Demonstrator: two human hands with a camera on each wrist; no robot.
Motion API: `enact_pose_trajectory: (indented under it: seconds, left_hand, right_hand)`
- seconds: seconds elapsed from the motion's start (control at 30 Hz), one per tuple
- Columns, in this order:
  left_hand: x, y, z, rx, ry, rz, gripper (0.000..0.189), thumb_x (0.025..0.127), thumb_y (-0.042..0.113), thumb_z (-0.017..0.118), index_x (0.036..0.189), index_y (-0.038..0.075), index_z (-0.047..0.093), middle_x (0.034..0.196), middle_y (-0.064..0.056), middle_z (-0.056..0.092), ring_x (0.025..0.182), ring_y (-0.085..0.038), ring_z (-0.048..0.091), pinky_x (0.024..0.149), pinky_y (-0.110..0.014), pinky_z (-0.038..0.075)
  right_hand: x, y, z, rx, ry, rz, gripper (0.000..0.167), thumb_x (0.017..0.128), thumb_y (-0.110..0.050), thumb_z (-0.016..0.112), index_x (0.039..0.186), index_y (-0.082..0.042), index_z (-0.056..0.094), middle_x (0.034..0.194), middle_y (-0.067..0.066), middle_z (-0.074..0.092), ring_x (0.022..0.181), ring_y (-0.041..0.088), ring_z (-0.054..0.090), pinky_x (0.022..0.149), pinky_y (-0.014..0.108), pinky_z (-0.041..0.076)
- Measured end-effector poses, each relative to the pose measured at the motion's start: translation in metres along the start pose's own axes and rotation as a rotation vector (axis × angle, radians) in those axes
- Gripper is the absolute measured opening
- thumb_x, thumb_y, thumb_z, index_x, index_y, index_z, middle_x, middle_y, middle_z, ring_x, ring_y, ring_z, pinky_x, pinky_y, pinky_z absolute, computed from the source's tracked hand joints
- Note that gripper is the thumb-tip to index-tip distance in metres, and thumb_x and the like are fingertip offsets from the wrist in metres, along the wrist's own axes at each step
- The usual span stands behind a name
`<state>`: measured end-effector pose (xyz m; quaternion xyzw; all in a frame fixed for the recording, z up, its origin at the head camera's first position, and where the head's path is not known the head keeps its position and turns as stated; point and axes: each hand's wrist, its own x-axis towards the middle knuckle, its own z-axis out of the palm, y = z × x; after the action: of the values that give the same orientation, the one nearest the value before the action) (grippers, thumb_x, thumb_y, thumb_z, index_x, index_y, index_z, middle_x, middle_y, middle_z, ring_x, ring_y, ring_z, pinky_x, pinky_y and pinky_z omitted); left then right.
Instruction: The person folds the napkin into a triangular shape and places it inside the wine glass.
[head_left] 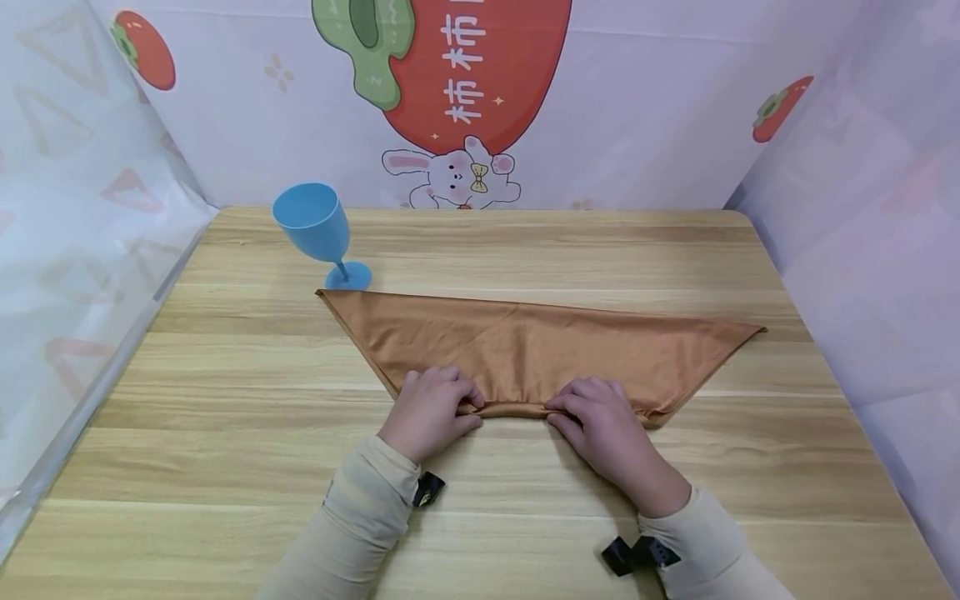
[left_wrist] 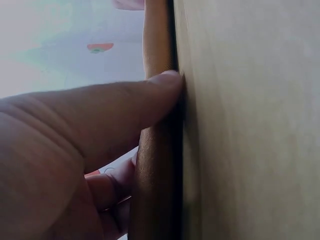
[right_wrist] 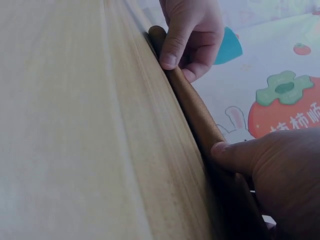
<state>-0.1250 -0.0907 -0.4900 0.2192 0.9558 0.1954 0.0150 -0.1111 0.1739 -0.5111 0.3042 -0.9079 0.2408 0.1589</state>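
A shiny copper-brown cloth [head_left: 517, 342] lies on the table with a long straight far edge and a pointed corner at each side. Its near edge is turned over into a narrow roll [head_left: 513, 410]. My left hand [head_left: 435, 412] pinches the left part of this roll, thumb in front and fingers over the top. To the right, my right hand [head_left: 603, 429] pinches the roll the same way. In the left wrist view the thumb [left_wrist: 125, 102] presses against the rolled cloth [left_wrist: 157, 170]. The right wrist view shows both thumbs along the roll [right_wrist: 192, 102].
A blue goblet [head_left: 313, 221] stands at the back left, its base right by the cloth's left corner. The wood-grain table [head_left: 225, 500] meets a printed backdrop [head_left: 637, 125] behind, with sheets at both sides. Each wrist wears a small black camera.
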Motion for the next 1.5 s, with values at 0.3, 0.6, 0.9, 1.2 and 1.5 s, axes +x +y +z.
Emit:
enact_pose_trajectory:
  seconds: [0.3,0.6,0.9,1.2,1.5]
  left_hand:
    - [0.0,-0.0005,0.0003,-0.003,0.031,0.012,0.009,0.084,0.029,0.082,0.084,0.029,0.073,0.087,0.012,0.061,0.086,-0.016,0.058,0.076,-0.041,0.039]
    - [0.0003,-0.0011,0.0009,0.032,0.064,0.041,0.003,0.088,0.024,0.078,0.089,0.026,0.075,0.09,0.011,0.065,0.087,-0.016,0.061,0.073,-0.038,0.038]
    - [0.0004,-0.0012,-0.0001,0.034,0.069,0.043,0.006,0.091,0.02,0.075,0.092,0.026,0.076,0.093,0.01,0.068,0.09,-0.017,0.064,0.073,-0.039,0.04]
    - [0.002,-0.001,-0.0019,-0.011,0.063,0.008,0.013,0.092,0.018,0.074,0.09,0.028,0.065,0.091,0.014,0.068,0.088,-0.015,0.064,0.075,-0.041,0.041]
    - [0.0006,-0.0042,-0.0026,-0.05,0.023,-0.018,0.015,0.084,0.025,0.08,0.092,0.029,0.068,0.095,0.014,0.069,0.092,-0.015,0.063,0.083,-0.045,0.042]
  right_hand:
    - [0.0011,-0.0005,-0.0009,0.041,-0.023,0.081,0.021,0.079,-0.01,0.084,0.085,-0.02,0.067,0.084,-0.01,0.067,0.08,0.013,0.058,0.078,0.037,0.036]
    - [0.0004,0.0,0.0001,0.042,0.005,0.094,0.017,0.075,-0.016,0.089,0.084,-0.018,0.075,0.087,-0.008,0.068,0.084,0.018,0.062,0.079,0.039,0.036]
    - [0.0006,0.001,0.0011,0.013,0.024,0.055,0.019,0.071,-0.015,0.091,0.082,-0.014,0.076,0.09,-0.004,0.066,0.087,0.021,0.06,0.082,0.045,0.035]
    - [0.0005,0.005,0.0009,0.038,0.031,0.049,0.019,0.074,-0.019,0.089,0.085,-0.019,0.073,0.086,-0.009,0.069,0.086,0.018,0.062,0.085,0.045,0.033]
    - [-0.0002,0.0038,0.0003,0.063,0.035,0.079,0.02,0.076,-0.015,0.088,0.087,-0.019,0.071,0.085,-0.01,0.069,0.085,0.015,0.061,0.086,0.044,0.033]
